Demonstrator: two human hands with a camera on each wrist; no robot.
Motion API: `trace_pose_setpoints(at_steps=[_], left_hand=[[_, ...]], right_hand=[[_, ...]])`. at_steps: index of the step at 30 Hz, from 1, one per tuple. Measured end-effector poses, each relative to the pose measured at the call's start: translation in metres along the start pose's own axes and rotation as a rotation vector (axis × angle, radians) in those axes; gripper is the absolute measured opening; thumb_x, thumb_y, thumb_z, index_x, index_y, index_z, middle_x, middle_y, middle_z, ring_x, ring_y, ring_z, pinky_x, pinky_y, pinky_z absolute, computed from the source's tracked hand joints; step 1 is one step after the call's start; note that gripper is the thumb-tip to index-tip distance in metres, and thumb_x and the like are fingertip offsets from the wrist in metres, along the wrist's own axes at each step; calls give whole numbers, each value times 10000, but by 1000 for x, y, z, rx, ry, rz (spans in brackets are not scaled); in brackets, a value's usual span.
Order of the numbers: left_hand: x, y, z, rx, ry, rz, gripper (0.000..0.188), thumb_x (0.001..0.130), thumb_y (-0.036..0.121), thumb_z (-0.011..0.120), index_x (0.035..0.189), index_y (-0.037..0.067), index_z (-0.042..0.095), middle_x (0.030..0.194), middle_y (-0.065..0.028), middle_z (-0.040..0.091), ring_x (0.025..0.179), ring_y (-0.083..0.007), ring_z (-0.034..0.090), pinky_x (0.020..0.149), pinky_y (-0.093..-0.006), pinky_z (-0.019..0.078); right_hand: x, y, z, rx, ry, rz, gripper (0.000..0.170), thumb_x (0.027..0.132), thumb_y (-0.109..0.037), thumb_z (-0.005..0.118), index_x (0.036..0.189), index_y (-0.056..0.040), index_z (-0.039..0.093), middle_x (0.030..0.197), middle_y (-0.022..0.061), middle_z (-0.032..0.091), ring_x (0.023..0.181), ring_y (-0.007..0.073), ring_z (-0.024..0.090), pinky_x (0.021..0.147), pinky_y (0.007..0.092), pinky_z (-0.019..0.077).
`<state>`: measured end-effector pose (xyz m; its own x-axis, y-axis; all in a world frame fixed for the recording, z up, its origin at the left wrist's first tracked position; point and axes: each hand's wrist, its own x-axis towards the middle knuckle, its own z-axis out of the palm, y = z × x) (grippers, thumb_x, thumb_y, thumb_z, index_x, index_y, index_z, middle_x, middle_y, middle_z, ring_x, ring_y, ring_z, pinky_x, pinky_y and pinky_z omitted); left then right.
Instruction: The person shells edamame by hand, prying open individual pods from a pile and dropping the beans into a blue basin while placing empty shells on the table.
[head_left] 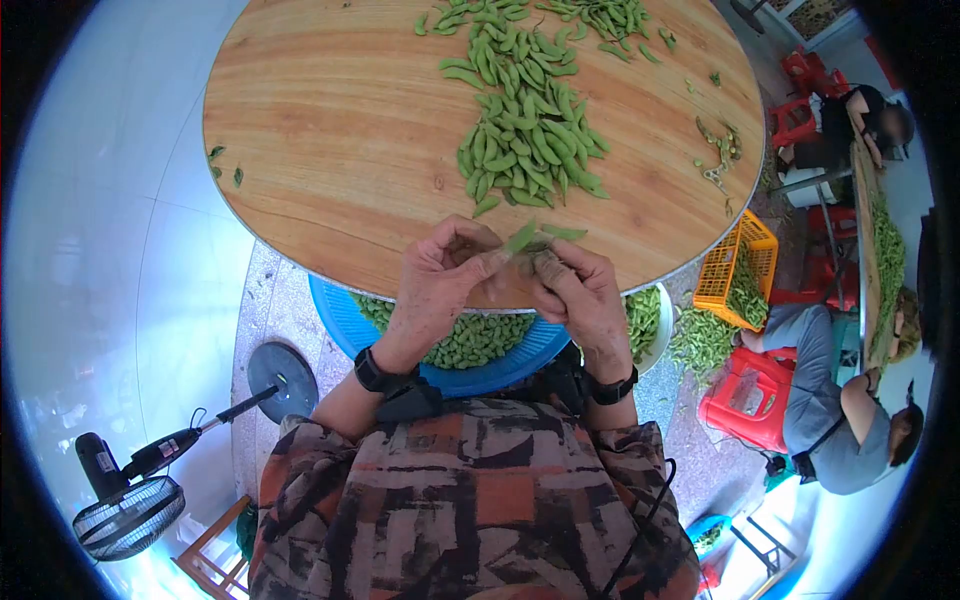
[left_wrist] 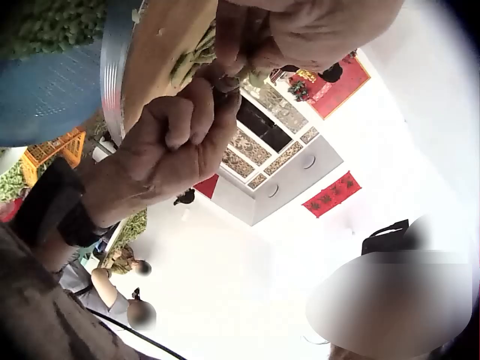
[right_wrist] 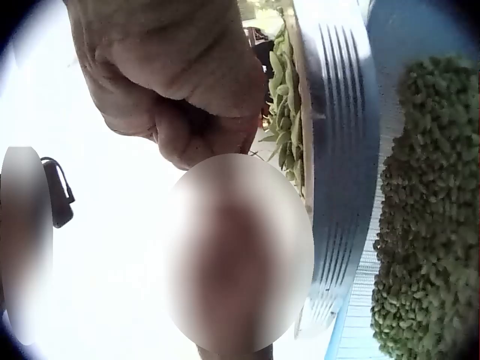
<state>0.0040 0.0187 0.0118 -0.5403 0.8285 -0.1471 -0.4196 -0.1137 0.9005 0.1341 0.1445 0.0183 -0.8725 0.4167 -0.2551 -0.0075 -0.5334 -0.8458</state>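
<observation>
Over the near edge of the round wooden table (head_left: 330, 215), both hands are close together with curled fingers. My left hand (head_left: 432, 285) pinches a green soybean pod (head_left: 521, 237) between thumb and fingers, the pod pointing up and away. A second pod (head_left: 565, 233) sticks out at the fingertips of my right hand (head_left: 582, 292), which grips it; motion blurs this spot. Just beyond the hands lies a heap of unshelled pods (head_left: 530, 145). Beneath them, a blue basin (head_left: 335, 318) holds shelled green beans (head_left: 480, 340), seen also as a pile of beans (right_wrist: 431, 217) in the right wrist view.
Beside the basin stands a pale bowl (head_left: 660, 330) with green contents. An orange crate (head_left: 715, 275) of pods, spilled pods (head_left: 703, 345) and a red stool (head_left: 745, 400) are at right, near seated people. A fan (head_left: 130, 515) stands at left. Scraps (head_left: 720, 160) lie on the table's right.
</observation>
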Motion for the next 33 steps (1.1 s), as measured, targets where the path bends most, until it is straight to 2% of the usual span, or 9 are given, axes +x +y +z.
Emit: trace_pose_setpoints(at_steps=[9, 12, 14, 18, 23, 24, 26, 29, 33], left_hand=[[-6, -8, 1, 294, 84, 161, 114, 844, -37, 660, 909, 27, 593, 747, -2, 609, 633, -54, 556, 536, -198, 438], [-6, -12, -7, -19, -65, -48, 156, 864, -40, 634, 989, 15, 560, 855, -34, 635, 687, -90, 590, 570, -213, 472], [-6, -16, -5, -547, -135, -217, 245, 869, -20, 635, 1090, 16, 534, 915, -46, 633, 703, -98, 594, 557, -212, 469], [-3, -19, -4, -666, -126, -276, 330, 879, 6, 635, 1179, 15, 495, 964, -53, 632, 718, -100, 596, 539, -214, 466], [-6, -2, -3, 441, -85, -27, 284, 882, 14, 630, 1154, -6, 552, 947, -100, 654, 743, -160, 636, 573, -278, 484], [-7, -2, -4, 442, -84, -28, 284, 882, 14, 630, 1154, -6, 552, 947, -100, 654, 743, -160, 636, 573, -278, 484], [-8, -5, -5, 1000, -61, 424, 272, 868, 4, 625, 1130, -35, 566, 922, -195, 646, 766, -290, 653, 614, -343, 499], [-8, -7, -4, 1051, -53, 528, 306, 871, 22, 609, 1162, -54, 550, 919, -262, 613, 813, -394, 630, 654, -371, 504], [-3, -9, -10, 1005, -91, 481, 322, 915, 59, 558, 1215, -56, 533, 894, -208, 638, 790, -316, 643, 668, -345, 499]], right_hand=[[1, 7, -4, -61, -69, -26, 165, 977, -64, 502, 1043, 26, 623, 599, -51, 415, 493, 37, 323, 430, 213, 247], [1, 4, -11, -1, -128, 9, 183, 968, -39, 500, 1081, 38, 622, 602, -51, 416, 493, 35, 325, 425, 213, 240], [1, 3, -14, 86, -183, 52, 195, 963, -28, 501, 1101, 43, 619, 603, -51, 413, 492, 34, 324, 423, 214, 237], [3, 6, -13, 122, -162, 42, 155, 954, -14, 499, 1034, 46, 618, 615, -47, 418, 489, 31, 324, 422, 208, 230], [-7, 1, 3, -253, -34, 1, 123, 941, -47, 514, 923, 25, 612, 621, -55, 416, 498, 40, 356, 444, 204, 284], [-7, 1, 5, -329, -14, -44, 109, 925, -47, 524, 900, 26, 600, 621, -31, 429, 528, 54, 387, 473, 217, 322], [-6, 2, 6, -407, 8, -91, 98, 909, -48, 534, 878, 26, 588, 622, -7, 441, 558, 68, 417, 503, 230, 361], [-3, 7, 7, -623, 53, -187, 55, 871, -14, 540, 864, 37, 558, 662, 71, 469, 631, 110, 456, 570, 268, 405], [0, 10, 13, -725, 109, -302, 46, 851, 0, 541, 864, 42, 553, 732, 145, 514, 669, 199, 518, 619, 305, 433]])
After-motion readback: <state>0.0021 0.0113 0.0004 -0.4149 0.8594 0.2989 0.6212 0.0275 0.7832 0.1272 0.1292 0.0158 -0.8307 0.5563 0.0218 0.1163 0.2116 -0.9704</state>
